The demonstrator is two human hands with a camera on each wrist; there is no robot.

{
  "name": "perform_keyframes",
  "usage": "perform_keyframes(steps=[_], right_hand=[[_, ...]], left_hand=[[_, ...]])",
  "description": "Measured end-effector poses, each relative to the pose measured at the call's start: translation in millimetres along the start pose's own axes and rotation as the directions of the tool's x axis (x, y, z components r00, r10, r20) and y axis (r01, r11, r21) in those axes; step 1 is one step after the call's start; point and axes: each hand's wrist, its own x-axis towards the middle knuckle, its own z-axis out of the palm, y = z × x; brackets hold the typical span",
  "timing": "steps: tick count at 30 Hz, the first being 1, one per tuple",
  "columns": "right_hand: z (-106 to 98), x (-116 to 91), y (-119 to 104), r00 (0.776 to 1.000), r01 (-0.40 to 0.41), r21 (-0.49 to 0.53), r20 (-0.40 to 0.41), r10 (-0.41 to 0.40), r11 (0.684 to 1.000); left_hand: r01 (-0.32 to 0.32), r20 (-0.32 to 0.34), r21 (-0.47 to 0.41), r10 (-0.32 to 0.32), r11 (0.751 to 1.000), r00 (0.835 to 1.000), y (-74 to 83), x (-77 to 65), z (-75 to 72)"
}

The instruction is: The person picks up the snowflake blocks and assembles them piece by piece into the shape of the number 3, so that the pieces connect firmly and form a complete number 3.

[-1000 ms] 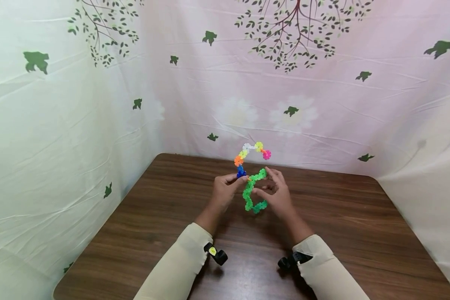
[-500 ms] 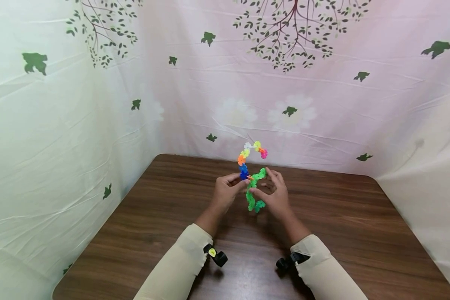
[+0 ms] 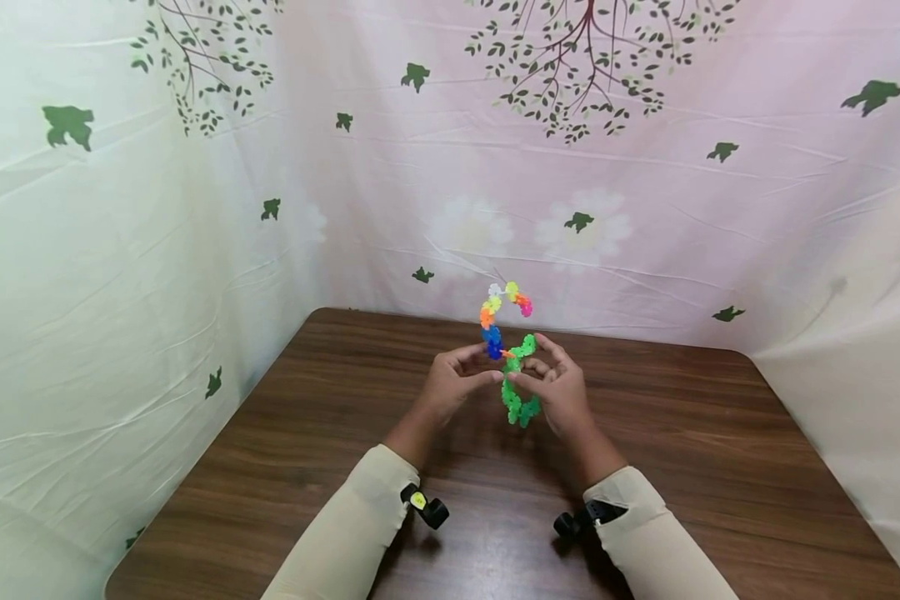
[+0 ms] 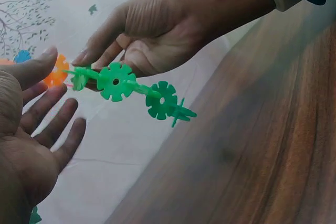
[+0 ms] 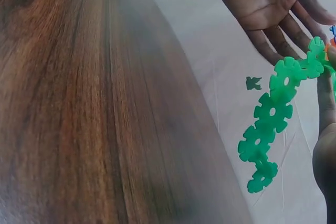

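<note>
A chain of interlocking flower-shaped plastic discs (image 3: 512,398) is held up over the table. Its lower part is green and curls round at the bottom. Above the orange piece (image 4: 56,72), blue discs (image 3: 492,337) lead up through orange, yellow and white to a pink end disc (image 3: 526,308). My right hand (image 3: 562,392) pinches the green part between thumb and fingers, just below the orange piece. My left hand (image 3: 446,379) is beside the blue discs, its thumb and index finger apart; in the left wrist view its fingers spread loosely beside the orange piece.
A brown wood-grain table (image 3: 330,417) with rounded corners lies under both hands. Pale cloth (image 3: 390,208) printed with leaves and branches hangs round its back and sides. Each wrist wears a black strapped device (image 3: 435,512).
The chain has shifted slightly right and turned between the hands. My left thumb has moved down off the joint near the orange piece, while my right hand keeps hold of the green discs.
</note>
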Motion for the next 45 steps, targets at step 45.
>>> perform_keyframes(steps=[45], right_hand=[[-1.5,-2.7,2.5,0.974,0.025,0.042,0.223,-0.034,0.999]], left_hand=[[-0.017,0.402,0.018,0.008,1.0,0.916,-14.5,40.6,-29.1]])
